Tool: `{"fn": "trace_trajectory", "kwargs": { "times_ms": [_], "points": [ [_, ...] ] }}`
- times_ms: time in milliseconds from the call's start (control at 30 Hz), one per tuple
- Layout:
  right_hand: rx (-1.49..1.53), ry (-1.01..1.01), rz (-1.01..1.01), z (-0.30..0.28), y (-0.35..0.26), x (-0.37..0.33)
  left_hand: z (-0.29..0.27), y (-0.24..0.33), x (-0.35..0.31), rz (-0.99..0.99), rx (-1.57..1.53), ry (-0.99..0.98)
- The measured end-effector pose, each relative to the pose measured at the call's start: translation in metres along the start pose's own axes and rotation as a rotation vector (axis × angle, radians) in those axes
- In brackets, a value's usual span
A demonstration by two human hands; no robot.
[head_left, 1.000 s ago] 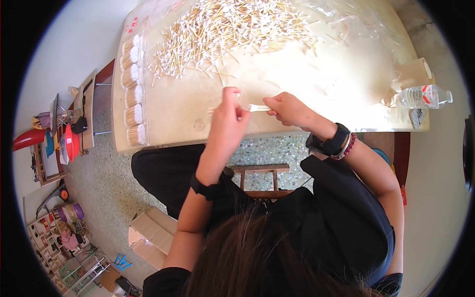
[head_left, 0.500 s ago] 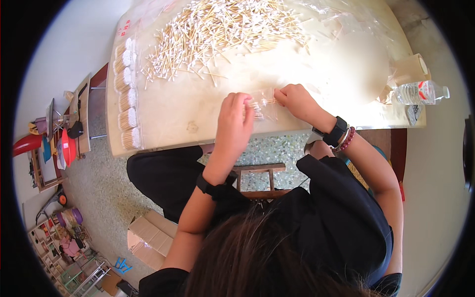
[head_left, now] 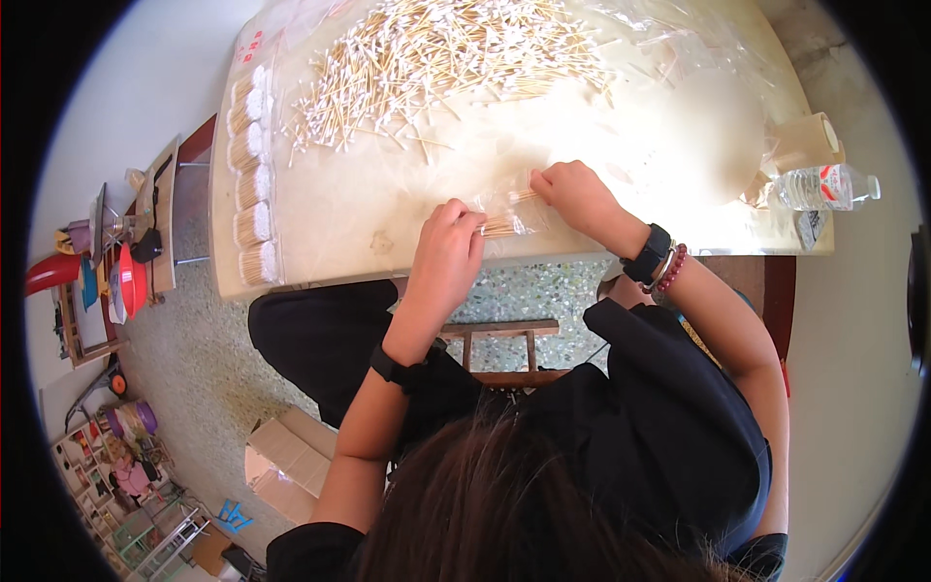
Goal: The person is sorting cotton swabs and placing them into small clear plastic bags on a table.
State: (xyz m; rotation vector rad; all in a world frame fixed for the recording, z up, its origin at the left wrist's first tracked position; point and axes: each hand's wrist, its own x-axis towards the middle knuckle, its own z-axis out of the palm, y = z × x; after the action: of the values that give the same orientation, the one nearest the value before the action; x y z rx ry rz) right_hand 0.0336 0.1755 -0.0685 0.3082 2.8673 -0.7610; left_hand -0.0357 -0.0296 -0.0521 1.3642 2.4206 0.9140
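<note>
Near the table's front edge my left hand [head_left: 451,242] is closed on a small bundle of cotton swabs [head_left: 501,227], whose sticks point to the right. A clear plastic bag [head_left: 535,219] lies around the far end of that bundle; how deep the swabs sit in it is hard to tell. To the right, my right hand [head_left: 578,197] pinches a few more swabs [head_left: 524,195] together with the bag's edge, and its fingers partly hide them. Beyond both hands spreads a large loose pile of cotton swabs [head_left: 456,73] with white tips.
Along the table's [head_left: 339,242] left side runs a row of swab bundles [head_left: 254,184] in clear plastic. Clear film [head_left: 684,48] lies at the back right. A water bottle [head_left: 815,187] and a cardboard roll [head_left: 807,139] are at the right edge. A cardboard box [head_left: 291,461] stands on the floor.
My left hand has lowered slightly toward the table's front edge and turned, so its swabs now point right, toward the bag. My right hand has shifted slightly left.
</note>
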Motion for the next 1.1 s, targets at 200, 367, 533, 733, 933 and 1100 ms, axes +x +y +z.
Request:
{"fn": "trace_trajectory", "kwargs": {
  "times_ms": [200,367,533,733,933,1100],
  "points": [
    [0.027,-0.083,-0.029,-0.009,-0.016,-0.002,0.000,0.003,-0.001,-0.013,-0.001,-0.014],
    [0.066,-0.101,-0.029,0.003,-0.013,0.001,0.003,0.007,0.009,-0.036,-0.070,0.098],
    [0.016,-0.085,-0.118,0.010,-0.011,0.002,0.019,0.000,0.016,-0.015,-0.267,0.108],
    [-0.321,0.012,-0.231,0.007,-0.028,0.001,0.029,-0.007,0.014,-0.163,-0.367,0.143],
    [0.131,0.201,-0.313,-0.020,-0.002,-0.016,0.032,-0.007,0.018,-0.111,-0.254,0.158],
    [0.097,0.128,-0.463,-0.014,0.006,-0.031,0.031,-0.005,0.017,-0.144,-0.283,0.158]
  ]
}}
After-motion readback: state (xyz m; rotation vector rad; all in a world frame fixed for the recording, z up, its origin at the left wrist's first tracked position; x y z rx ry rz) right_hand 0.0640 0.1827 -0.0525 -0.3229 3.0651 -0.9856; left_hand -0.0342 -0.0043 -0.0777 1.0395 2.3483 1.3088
